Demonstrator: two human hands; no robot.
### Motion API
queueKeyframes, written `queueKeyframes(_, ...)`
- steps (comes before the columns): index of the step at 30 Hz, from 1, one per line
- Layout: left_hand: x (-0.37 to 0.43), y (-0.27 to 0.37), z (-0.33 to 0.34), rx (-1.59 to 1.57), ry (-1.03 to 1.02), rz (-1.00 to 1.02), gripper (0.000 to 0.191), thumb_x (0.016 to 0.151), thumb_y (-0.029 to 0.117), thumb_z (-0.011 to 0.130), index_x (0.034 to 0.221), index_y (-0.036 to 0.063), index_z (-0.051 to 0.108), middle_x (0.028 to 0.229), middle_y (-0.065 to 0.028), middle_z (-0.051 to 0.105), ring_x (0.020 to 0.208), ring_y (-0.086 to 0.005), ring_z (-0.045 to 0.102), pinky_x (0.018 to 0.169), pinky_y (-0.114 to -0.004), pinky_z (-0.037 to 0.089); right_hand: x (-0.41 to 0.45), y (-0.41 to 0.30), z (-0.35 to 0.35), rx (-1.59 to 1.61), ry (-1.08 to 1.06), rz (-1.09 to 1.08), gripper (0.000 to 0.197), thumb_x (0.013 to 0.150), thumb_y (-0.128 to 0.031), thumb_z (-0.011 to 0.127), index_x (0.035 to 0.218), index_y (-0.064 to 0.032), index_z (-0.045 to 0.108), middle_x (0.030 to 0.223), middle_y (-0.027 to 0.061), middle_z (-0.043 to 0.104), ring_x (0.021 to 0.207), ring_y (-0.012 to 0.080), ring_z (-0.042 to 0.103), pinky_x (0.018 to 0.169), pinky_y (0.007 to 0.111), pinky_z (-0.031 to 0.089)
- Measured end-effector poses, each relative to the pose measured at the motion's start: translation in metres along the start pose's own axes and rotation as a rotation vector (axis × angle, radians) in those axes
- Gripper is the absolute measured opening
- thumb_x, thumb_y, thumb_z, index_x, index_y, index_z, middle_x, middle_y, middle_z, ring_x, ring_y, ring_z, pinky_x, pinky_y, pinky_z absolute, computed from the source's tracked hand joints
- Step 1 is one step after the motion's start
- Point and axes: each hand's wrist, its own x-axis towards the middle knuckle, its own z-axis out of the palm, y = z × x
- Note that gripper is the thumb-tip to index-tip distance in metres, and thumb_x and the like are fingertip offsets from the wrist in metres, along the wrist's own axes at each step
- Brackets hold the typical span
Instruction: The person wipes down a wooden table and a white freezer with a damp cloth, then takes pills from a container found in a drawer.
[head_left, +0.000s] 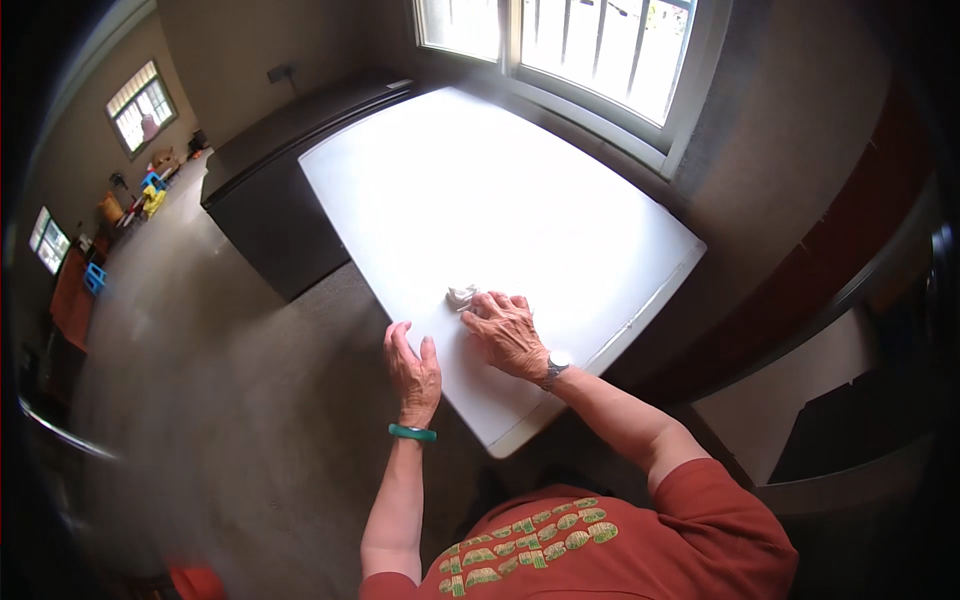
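My right hand (504, 330), with a metal-banded watch on the wrist, presses down on a crumpled white cloth or tissue (460, 296). The fingers are bent over it, and part of it sticks out to their left. Beneath lies a smooth white tabletop (480, 420), very bright from the window light. At the table's left edge is my left hand (415, 375), thumb and fingers apart, holding nothing. Whether it touches the edge cannot be told. A green bangle circles that wrist.
A long dark cabinet (262, 202) stands beyond the table's left side. A barred window (600, 52) is behind the far edge. Along the far left wall are blue stools (95, 277), a yellow item (154, 199) and a reddish-brown table (71, 300). Something red (196, 582) sits at lower left.
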Motion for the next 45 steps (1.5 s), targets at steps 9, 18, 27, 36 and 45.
queueKeyframes(9, 0.017, -0.026, 0.037, 0.367, -0.298, -0.12, 0.059, 0.083, 0.03, 0.062, 0.133, 0.0144, 0.035, 0.145, -0.0212, 0.018, 0.135, -0.0427, 0.013, 0.093, -0.065, 0.028, -0.026, 0.138, -0.042, -0.196, -0.024, 0.321, 0.046, 0.074, -0.033, 0.075, 0.112, -0.0123, 0.061, 0.109, 0.0106, 0.058, 0.104, 0.0279, 0.053, 0.082, 0.045, 0.042)
queueKeyframes(18, 0.017, -0.021, 0.032, 0.419, -0.3, -0.101, 0.05, 0.086, 0.029, 0.059, 0.129, 0.0123, 0.041, 0.146, -0.0178, 0.023, 0.136, -0.0415, 0.016, 0.094, -0.064, 0.029, -0.013, 0.205, -0.039, -0.236, -0.011, 0.612, 0.043, 0.08, -0.049, 0.065, 0.104, -0.0131, 0.065, 0.096, 0.0129, 0.055, 0.094, 0.0255, 0.053, 0.073, 0.041, 0.042)
queueKeyframes(27, 0.013, -0.037, 0.035, 0.56, -0.292, -0.02, 0.049, 0.087, 0.021, 0.055, 0.131, 0.0073, 0.041, 0.145, -0.016, 0.029, 0.135, -0.0404, 0.022, 0.101, -0.054, 0.031, 0.063, 0.03, 0.059, 0.192, -0.179, -0.095, 0.037, 0.085, -0.045, 0.058, 0.103, -0.0119, 0.057, 0.099, 0.0116, 0.051, 0.094, 0.024, 0.051, 0.071, 0.039, 0.039)
queueKeyframes(36, 0.013, -0.038, 0.028, 0.454, -0.28, 0.023, 0.037, 0.091, 0.016, 0.045, 0.127, 0.0052, 0.046, 0.142, -0.0192, 0.033, 0.133, -0.0415, 0.025, 0.107, -0.051, 0.026, 0.04, 0.203, 0.016, -0.088, -0.014, 0.386, 0.039, 0.083, -0.04, 0.061, 0.112, -0.0148, 0.06, 0.097, 0.0124, 0.054, 0.093, 0.0253, 0.051, 0.074, 0.042, 0.04)
queueKeyframes(45, 0.013, -0.035, 0.027, 0.457, -0.26, 0.06, 0.034, 0.09, 0.013, 0.046, 0.122, 0.0001, 0.049, 0.137, -0.0221, 0.037, 0.129, -0.0423, 0.03, 0.109, -0.05, 0.023, 0.099, 0.281, 0.036, -0.184, -0.124, 0.816, 0.036, 0.087, -0.042, 0.05, 0.107, -0.0148, 0.063, 0.107, 0.0117, 0.058, 0.104, 0.0268, 0.05, 0.084, 0.046, 0.036)
